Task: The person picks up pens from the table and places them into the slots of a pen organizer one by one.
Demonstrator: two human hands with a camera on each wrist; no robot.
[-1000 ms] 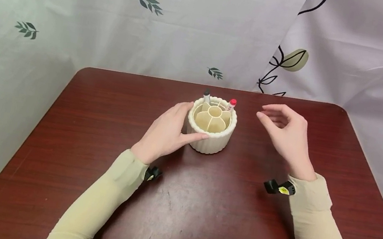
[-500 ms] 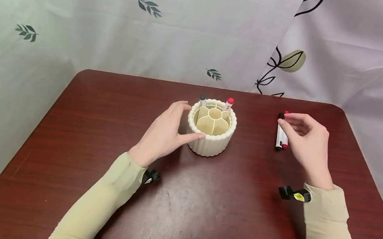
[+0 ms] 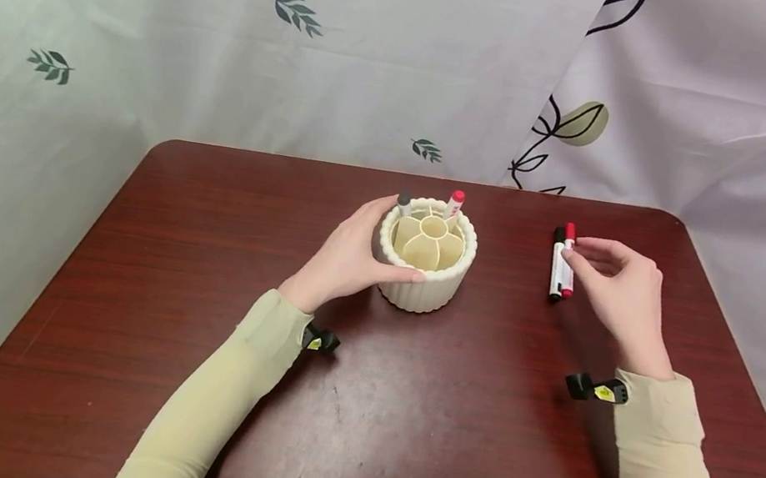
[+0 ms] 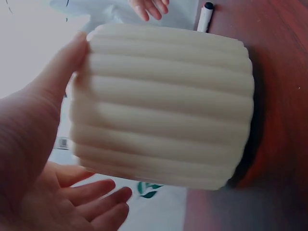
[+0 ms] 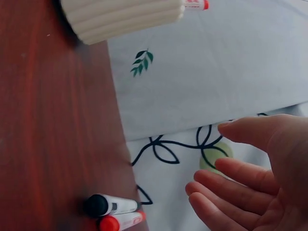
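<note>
A cream ribbed pen holder [image 3: 420, 288] with petal-shaped compartments stands upright on the table. A black-capped marker [image 3: 405, 205] and a red-capped marker [image 3: 455, 203] stick out at its back. My left hand [image 3: 350, 255] grips the holder's left side, thumb across the front rim; in the left wrist view the thumb [image 4: 62, 65] lies on the rim, other fingers beyond the wall. My right hand [image 3: 619, 300] hovers with bent, parted fingers by two markers lying side by side, one black [image 3: 556, 268], one red [image 3: 565, 274]. In the right wrist view the hand [image 5: 250, 178] holds nothing.
The dark red wooden table [image 3: 431, 450] has its back edge against a pale curtain [image 3: 348, 81] with leaf prints. Small black cameras sit at the left wrist [image 3: 320, 339] and right wrist [image 3: 597, 389].
My right hand has moved right, from beside the holder to the lying markers, which were hidden from view at first. The holder's divider and standing markers have turned slightly; my left hand stays at the holder.
</note>
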